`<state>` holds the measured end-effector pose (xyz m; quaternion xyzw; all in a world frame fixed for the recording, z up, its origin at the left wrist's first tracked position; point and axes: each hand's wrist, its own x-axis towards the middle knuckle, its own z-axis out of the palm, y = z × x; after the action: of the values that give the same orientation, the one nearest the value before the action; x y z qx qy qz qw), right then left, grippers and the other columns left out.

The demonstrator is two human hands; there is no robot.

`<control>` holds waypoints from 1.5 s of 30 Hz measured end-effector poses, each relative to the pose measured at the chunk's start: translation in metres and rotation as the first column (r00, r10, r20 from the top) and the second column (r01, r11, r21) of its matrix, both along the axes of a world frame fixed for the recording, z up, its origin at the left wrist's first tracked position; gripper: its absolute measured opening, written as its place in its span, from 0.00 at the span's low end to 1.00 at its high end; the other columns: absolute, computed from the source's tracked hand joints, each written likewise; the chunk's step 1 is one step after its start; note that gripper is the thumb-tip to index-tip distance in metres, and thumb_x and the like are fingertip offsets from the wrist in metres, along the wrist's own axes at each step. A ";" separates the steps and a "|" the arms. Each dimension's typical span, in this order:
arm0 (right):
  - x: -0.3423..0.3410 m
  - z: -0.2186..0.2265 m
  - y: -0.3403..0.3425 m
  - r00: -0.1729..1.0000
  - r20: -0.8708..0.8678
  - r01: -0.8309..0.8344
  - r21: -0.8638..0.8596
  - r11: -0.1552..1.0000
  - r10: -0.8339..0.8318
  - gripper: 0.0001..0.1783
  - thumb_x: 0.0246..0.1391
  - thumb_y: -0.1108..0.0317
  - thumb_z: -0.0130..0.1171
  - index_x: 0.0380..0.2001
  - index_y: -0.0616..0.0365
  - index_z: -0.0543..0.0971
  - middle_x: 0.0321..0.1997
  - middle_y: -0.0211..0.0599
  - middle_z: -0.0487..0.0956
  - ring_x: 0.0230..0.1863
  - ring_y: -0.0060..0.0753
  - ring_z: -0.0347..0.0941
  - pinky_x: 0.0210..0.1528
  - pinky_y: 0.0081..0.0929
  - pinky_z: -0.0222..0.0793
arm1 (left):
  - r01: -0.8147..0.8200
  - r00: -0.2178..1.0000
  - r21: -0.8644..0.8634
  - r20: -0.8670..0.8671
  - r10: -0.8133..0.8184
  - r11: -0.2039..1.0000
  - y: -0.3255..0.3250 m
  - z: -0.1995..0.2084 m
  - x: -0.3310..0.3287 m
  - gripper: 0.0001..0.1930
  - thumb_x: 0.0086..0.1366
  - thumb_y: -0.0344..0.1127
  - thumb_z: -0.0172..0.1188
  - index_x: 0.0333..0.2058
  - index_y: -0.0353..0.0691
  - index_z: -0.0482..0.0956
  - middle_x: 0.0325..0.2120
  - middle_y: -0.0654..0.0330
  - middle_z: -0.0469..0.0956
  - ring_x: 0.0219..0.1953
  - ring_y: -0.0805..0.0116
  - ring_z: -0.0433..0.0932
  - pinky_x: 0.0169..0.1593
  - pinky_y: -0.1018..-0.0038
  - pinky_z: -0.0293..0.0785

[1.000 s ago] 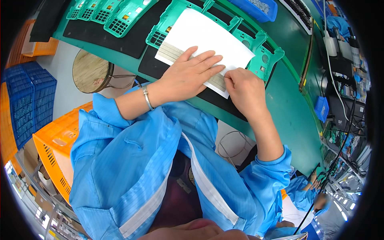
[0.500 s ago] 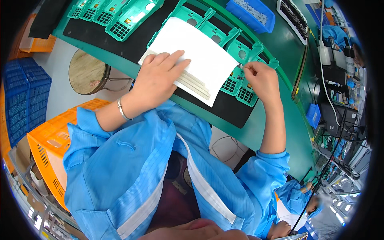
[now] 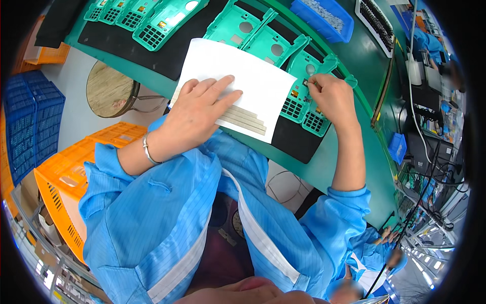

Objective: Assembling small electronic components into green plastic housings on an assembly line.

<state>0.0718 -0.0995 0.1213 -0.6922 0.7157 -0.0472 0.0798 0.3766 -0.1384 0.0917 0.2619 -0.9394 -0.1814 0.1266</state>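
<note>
My left hand point(image 3: 198, 107) holds a white sheet point(image 3: 238, 66) at its near edge, fingers laid across its top. Several beige strips point(image 3: 240, 121) lie side by side along that edge. The sheet covers part of a row of green plastic housings point(image 3: 276, 48), which have square key openings and round holes. Over the rightmost housing point(image 3: 315, 123), my right hand point(image 3: 331, 96) is closed in a pinch between thumb and forefinger. Whatever it pinches is too small to make out. A small dark-and-pale piece shows by the fingertips.
More green housings point(image 3: 154, 35) lie at the far left on a black mat point(image 3: 109, 43). A blue bin point(image 3: 324, 20) of small pale parts and a white tray point(image 3: 374, 25) stand at the back. Orange crates point(image 3: 61, 177) and a round stool point(image 3: 109, 91) are left; other people work at right.
The white sheet and my left hand have shifted nearer to me, uncovering more of the housings behind. My right hand stays pinched over the rightmost housing, almost in place.
</note>
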 end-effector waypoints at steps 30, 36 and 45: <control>0.101 -0.003 0.035 0.973 0.090 -0.207 -0.057 0.977 0.212 0.03 0.44 0.71 0.58 0.24 0.57 0.75 0.24 0.38 0.72 0.29 0.41 0.73 0.31 0.36 0.70 | 0.082 0.995 0.002 -0.052 -0.082 0.997 0.005 -0.030 -0.005 0.35 0.54 0.47 0.63 0.60 0.50 0.62 0.61 0.59 0.59 0.64 0.61 0.55 0.65 0.55 0.46; 0.103 -0.014 0.036 0.961 0.029 -0.266 -0.174 0.948 0.275 0.04 0.40 0.74 0.55 0.19 0.57 0.69 0.21 0.38 0.68 0.26 0.41 0.70 0.30 0.36 0.68 | 0.052 0.995 0.010 -0.086 -0.051 0.999 0.008 -0.034 -0.005 0.36 0.53 0.48 0.63 0.61 0.52 0.62 0.62 0.59 0.57 0.64 0.61 0.55 0.66 0.56 0.45; 0.105 -0.002 0.038 0.920 0.332 -0.205 -0.047 0.978 0.209 0.04 0.42 0.74 0.58 0.19 0.59 0.73 0.21 0.36 0.72 0.25 0.38 0.72 0.27 0.33 0.68 | 0.067 0.992 0.008 -0.104 -0.066 0.998 0.009 -0.032 0.001 0.35 0.53 0.47 0.63 0.60 0.50 0.63 0.62 0.59 0.58 0.63 0.60 0.56 0.64 0.56 0.47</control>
<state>0.1765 -0.0620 0.1191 -0.7463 0.6142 -0.1594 0.2009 0.3772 -0.1297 0.0600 0.2215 -0.9387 -0.2044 0.1674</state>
